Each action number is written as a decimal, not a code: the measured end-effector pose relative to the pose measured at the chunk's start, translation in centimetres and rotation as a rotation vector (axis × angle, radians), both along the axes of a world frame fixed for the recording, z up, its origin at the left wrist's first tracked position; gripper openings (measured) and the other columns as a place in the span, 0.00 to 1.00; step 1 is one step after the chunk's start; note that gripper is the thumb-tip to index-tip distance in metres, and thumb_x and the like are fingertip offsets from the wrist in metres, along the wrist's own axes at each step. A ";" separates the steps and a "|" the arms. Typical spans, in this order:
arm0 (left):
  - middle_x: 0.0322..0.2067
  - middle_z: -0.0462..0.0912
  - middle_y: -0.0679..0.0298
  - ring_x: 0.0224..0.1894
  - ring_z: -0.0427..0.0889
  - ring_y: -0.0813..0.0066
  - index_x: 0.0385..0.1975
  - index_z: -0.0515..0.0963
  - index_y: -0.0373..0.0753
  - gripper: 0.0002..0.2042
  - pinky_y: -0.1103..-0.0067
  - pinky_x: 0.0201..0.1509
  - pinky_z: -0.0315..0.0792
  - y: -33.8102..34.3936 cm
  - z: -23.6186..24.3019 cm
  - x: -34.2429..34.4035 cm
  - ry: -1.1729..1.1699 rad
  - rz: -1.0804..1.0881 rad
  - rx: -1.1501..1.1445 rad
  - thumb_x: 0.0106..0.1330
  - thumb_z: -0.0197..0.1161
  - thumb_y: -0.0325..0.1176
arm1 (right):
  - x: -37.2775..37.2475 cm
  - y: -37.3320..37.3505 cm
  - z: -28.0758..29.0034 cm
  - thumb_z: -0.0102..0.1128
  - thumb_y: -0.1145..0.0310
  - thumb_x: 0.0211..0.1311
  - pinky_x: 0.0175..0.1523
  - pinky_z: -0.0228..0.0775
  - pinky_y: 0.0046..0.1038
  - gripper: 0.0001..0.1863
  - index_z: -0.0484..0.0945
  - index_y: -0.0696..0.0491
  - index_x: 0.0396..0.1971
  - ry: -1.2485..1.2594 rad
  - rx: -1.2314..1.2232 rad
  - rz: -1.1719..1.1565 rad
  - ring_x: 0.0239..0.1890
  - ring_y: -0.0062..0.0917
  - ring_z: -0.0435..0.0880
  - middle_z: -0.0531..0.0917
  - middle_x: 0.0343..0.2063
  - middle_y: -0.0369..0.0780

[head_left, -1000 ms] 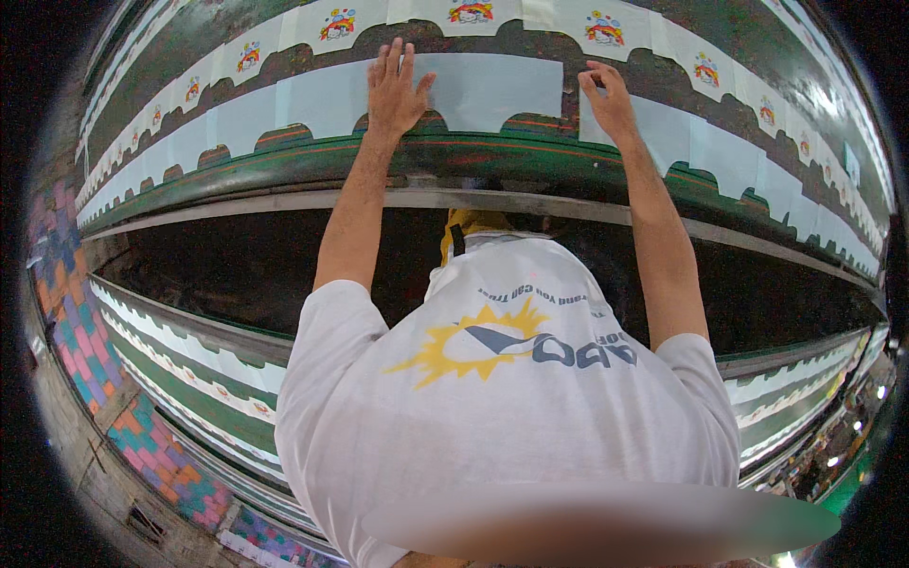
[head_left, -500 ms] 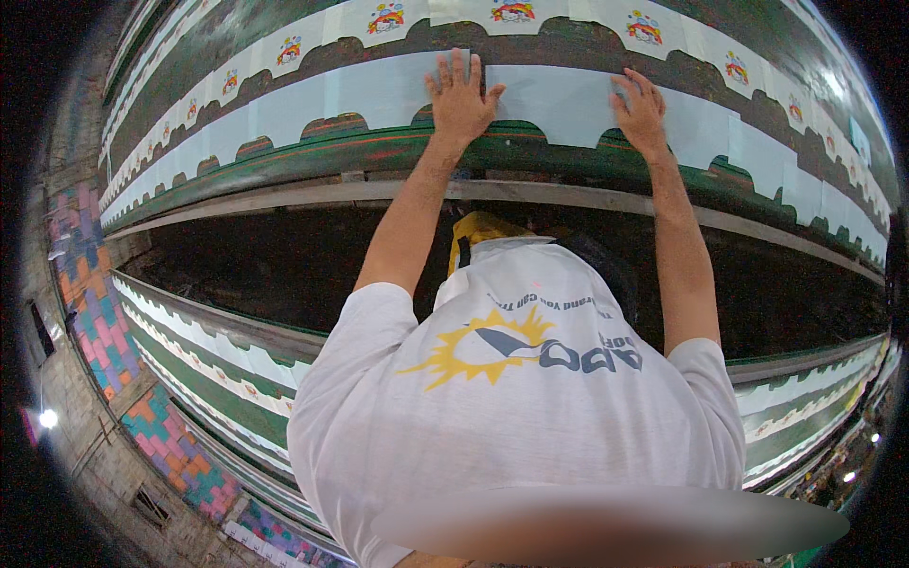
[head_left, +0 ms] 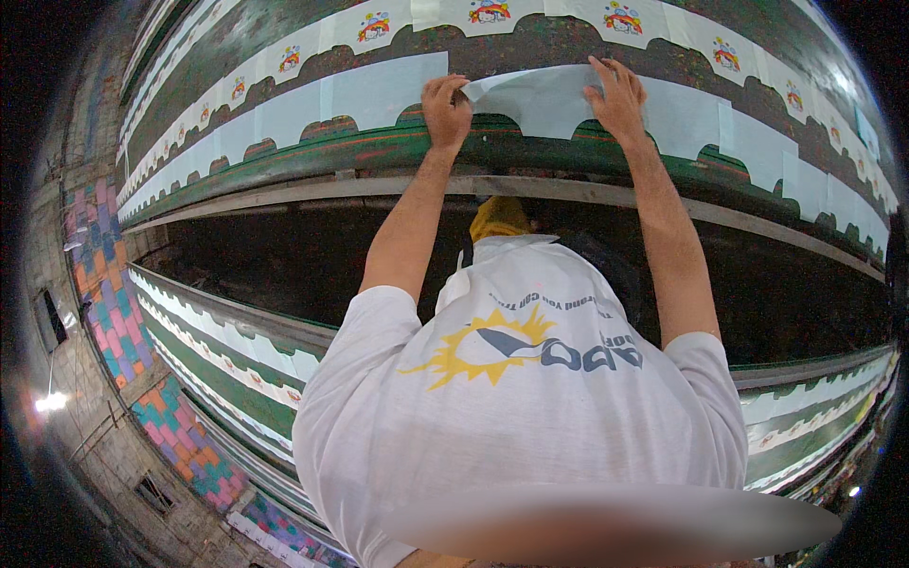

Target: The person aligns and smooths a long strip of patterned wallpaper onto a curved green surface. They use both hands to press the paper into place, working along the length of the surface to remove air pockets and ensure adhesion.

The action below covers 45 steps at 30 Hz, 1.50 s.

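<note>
Pale blue-white cut fabric panels lie in a row on a long dark green table [head_left: 312, 150]. The panel [head_left: 535, 99] between my hands has its left upper corner lifted and a raised, bowed top edge. My left hand [head_left: 447, 115] is closed, thumb and fingers pinching that left corner. At the panel's upper edge, my right hand [head_left: 620, 102] has bent fingers at the rim and its thumb on the face, gripping the cloth. Left of my left hand, a neighbouring panel [head_left: 383, 90] lies flat, its edge close to my fingers.
Farther across the table runs a row of white panels with colourful cartoon prints [head_left: 490, 11]. A pale rail [head_left: 369, 187] borders the table's near side, with a dark gap before me. Behind me stands another table with panels [head_left: 237, 364]. Coloured paving [head_left: 109, 317] lies at the left.
Both hands lay on the panels before. Now my left hand has closed on the corner and lifted it, and my right hand has moved slightly left to the upper edge.
</note>
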<state>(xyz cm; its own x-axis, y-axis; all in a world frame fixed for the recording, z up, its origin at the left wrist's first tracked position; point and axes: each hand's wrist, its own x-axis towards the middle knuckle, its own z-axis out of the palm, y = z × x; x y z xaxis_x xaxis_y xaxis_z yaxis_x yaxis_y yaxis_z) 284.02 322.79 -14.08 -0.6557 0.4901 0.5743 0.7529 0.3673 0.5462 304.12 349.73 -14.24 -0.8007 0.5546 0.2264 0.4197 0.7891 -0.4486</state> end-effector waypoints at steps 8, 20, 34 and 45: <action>0.30 0.86 0.58 0.36 0.84 0.56 0.35 0.85 0.38 0.06 0.64 0.44 0.76 -2.8 1.5 -4.2 -0.070 0.178 -0.037 0.59 0.69 0.28 | -1.6 3.5 -0.3 0.75 0.57 0.59 0.70 0.54 0.52 0.16 0.86 0.43 0.46 -0.015 -0.044 0.134 0.70 0.42 0.64 0.74 0.66 0.32; 0.30 0.87 0.58 0.34 0.85 0.60 0.37 0.85 0.38 0.09 0.65 0.43 0.77 -3.3 -0.5 -7.2 -0.222 0.121 -0.060 0.60 0.71 0.34 | -3.7 1.5 -1.5 0.69 0.49 0.60 0.68 0.55 0.50 0.17 0.88 0.48 0.35 0.104 -0.004 -0.171 0.64 0.40 0.71 0.81 0.58 0.34; 0.35 0.86 0.64 0.43 0.81 0.62 0.44 0.83 0.42 0.11 0.63 0.55 0.69 -2.9 -0.1 -6.6 -0.144 0.162 -0.201 0.62 0.69 0.33 | -4.3 0.1 -0.9 0.68 0.51 0.62 0.68 0.57 0.46 0.14 0.86 0.47 0.30 0.088 0.150 -0.256 0.62 0.37 0.74 0.82 0.54 0.34; 0.33 0.84 0.64 0.43 0.81 0.62 0.48 0.81 0.42 0.17 0.64 0.56 0.69 -3.1 0.1 -6.4 -0.163 0.140 -0.156 0.57 0.69 0.29 | -4.1 0.4 -1.5 0.69 0.53 0.62 0.69 0.55 0.46 0.13 0.84 0.47 0.29 0.109 0.131 -0.230 0.63 0.37 0.73 0.82 0.55 0.33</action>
<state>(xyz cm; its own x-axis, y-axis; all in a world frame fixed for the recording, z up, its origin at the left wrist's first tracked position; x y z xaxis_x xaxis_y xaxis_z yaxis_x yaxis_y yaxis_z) 277.61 319.66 -13.96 -0.8010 0.4625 0.3803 0.5956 0.5507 0.5848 300.06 350.18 -15.79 -0.6247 0.6790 0.3857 0.5492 0.7331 -0.4012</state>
